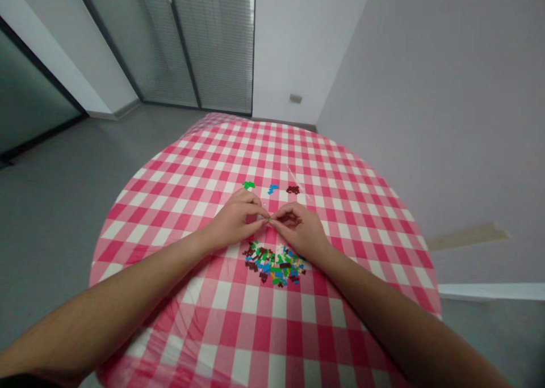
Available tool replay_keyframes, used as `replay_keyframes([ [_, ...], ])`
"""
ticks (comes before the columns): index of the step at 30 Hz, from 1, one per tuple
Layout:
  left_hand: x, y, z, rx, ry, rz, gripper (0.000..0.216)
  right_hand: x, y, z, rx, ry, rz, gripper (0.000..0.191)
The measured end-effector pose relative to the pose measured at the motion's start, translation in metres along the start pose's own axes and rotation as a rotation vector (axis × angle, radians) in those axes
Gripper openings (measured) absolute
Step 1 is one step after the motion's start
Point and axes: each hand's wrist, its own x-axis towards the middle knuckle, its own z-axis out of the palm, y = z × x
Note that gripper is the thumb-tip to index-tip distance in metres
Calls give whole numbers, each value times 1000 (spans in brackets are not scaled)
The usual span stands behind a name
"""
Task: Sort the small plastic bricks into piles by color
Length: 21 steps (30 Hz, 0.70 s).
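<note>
My left hand (240,216) and my right hand (300,229) meet fingertip to fingertip over the middle of the table. Between their pinched thumbs and forefingers is a tiny green piece (269,219), mostly covered by the fingers; it looks like a small building brick. Just below the hands lies a mixed pile of small bricks (275,266) in green, blue, brown, white and yellow. Beyond the hands are three small groups in a row: green bricks (248,185), blue bricks (272,189) and brown bricks (293,189).
A red-and-white checked cloth (272,331) covers the round table, with wrinkled clear plastic at the lower left. Behind stand a glass door with blinds (225,47) and a white wall (306,42). A grey wall (447,121) rises close on the right.
</note>
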Motion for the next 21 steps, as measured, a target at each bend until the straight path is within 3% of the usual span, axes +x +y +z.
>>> replay_keyframes([
  [4, 2, -2, -4, 61, 42, -41, 7, 1, -2, -3, -100, -57, -57, 6],
  [12, 7, -39, -23, 194, 240, -418, 11, 0, -6, -2, -407, -483, -341, 20],
  [15, 6, -49, -25, 181, 230, -506, 15, 0, -6, 1, -491, -528, -353, 21],
  [21, 6, -55, -19, 243, 188, -536, 16, 2, -6, 1, -473, -526, -324, 18],
])
